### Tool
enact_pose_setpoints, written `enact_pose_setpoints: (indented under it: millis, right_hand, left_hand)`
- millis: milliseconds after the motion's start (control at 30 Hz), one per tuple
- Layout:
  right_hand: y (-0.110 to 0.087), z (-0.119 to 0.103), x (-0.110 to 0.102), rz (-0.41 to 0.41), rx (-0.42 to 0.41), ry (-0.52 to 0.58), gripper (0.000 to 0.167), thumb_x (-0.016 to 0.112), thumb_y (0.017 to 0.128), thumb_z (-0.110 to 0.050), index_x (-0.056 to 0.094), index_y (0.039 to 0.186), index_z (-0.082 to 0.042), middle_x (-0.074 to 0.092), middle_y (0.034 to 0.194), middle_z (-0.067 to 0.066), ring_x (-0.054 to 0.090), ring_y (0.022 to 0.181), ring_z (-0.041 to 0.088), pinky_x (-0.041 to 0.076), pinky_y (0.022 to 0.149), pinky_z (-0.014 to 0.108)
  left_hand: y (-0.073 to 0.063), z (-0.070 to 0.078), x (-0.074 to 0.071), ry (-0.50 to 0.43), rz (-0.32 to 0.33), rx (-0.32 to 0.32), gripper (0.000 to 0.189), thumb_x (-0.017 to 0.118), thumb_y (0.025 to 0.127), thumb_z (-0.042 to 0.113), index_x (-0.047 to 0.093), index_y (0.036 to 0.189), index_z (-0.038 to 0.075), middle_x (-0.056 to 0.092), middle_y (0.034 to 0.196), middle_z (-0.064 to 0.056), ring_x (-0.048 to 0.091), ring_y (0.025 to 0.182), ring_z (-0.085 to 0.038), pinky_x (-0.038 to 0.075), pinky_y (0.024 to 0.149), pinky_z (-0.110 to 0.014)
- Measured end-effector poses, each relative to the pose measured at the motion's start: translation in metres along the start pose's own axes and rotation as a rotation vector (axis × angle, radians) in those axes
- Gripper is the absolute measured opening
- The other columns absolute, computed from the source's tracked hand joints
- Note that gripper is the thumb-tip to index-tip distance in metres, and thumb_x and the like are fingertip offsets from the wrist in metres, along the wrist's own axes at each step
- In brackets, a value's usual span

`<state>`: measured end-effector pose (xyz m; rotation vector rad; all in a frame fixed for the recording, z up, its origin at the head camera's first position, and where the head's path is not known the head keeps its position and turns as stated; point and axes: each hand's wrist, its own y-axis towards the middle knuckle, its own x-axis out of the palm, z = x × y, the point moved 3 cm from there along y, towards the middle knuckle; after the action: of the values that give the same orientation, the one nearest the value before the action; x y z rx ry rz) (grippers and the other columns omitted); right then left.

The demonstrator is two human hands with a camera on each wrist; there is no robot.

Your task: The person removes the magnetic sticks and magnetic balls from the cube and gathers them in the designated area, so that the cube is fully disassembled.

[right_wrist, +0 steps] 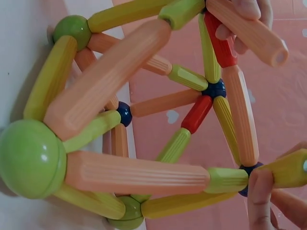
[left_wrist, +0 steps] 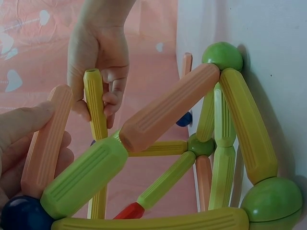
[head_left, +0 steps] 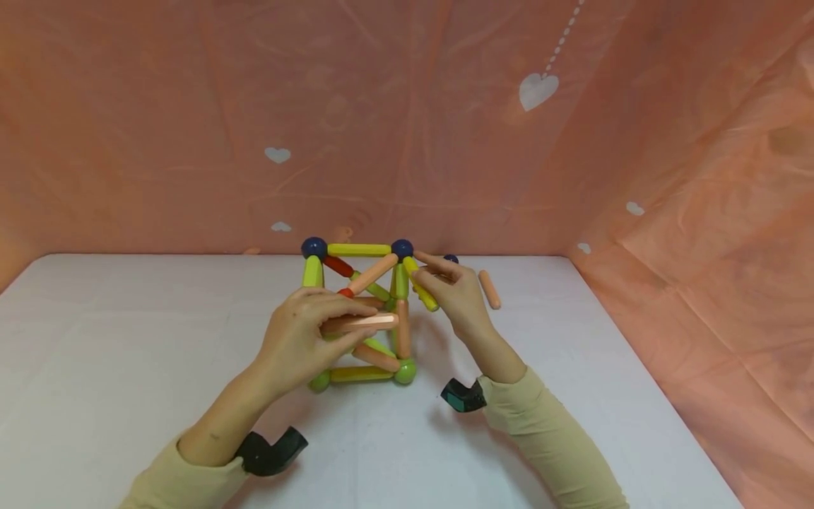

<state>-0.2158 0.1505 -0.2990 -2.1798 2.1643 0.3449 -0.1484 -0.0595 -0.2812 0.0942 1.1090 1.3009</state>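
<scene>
A box-like frame of magnetic rods and balls stands on the table, with green balls (head_left: 405, 371) at its base and dark blue balls (head_left: 314, 247) at upper corners. My left hand (head_left: 299, 336) pinches a peach rod (left_wrist: 47, 139) between thumb and fingers. One end of that rod meets a dark blue ball (left_wrist: 26, 213) on the near upper corner. At the upper right corner, my right hand (head_left: 463, 293) pinches a yellow rod (head_left: 421, 284). Its far end touches another dark blue ball (head_left: 402, 249), while the near end points freely toward me.
Right of the frame, a loose peach rod (head_left: 490, 290) lies on the white table (head_left: 159, 339). A dark blue ball (head_left: 451, 259) shows partly behind the right hand. Pink cloth (head_left: 407, 127) with white hearts hangs behind and to the right.
</scene>
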Motion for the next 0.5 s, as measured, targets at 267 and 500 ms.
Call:
enact_pose_setpoints:
  millis: [267,500]
  right_hand:
    - [0.004,0.002,-0.005,-0.019,0.027,-0.013,0.034,0.063,0.090,-0.009,0.065,0.123,-0.007,0.065,0.119,0.014,0.063,0.077,0.010,0.055,0.070,0.023]
    - [0.004,0.011,-0.014,-0.025,0.038,0.023,0.034,0.062,0.091,-0.011,0.064,0.125,-0.009,0.063,0.108,0.010,0.063,0.080,0.017,0.053,0.069,0.023]
  left_hand:
    - [0.000,-0.001,0.002,0.002,-0.018,-0.020,0.027,0.084,0.073,0.023,0.077,0.099,0.020,0.074,0.095,0.009,0.062,0.088,-0.015,0.044,0.078,-0.032]
    - [0.000,-0.001,0.003,0.023,-0.035,-0.053,0.027,0.084,0.073,0.017,0.077,0.099,0.020,0.074,0.094,0.007,0.061,0.091,-0.019,0.046,0.076,-0.038]
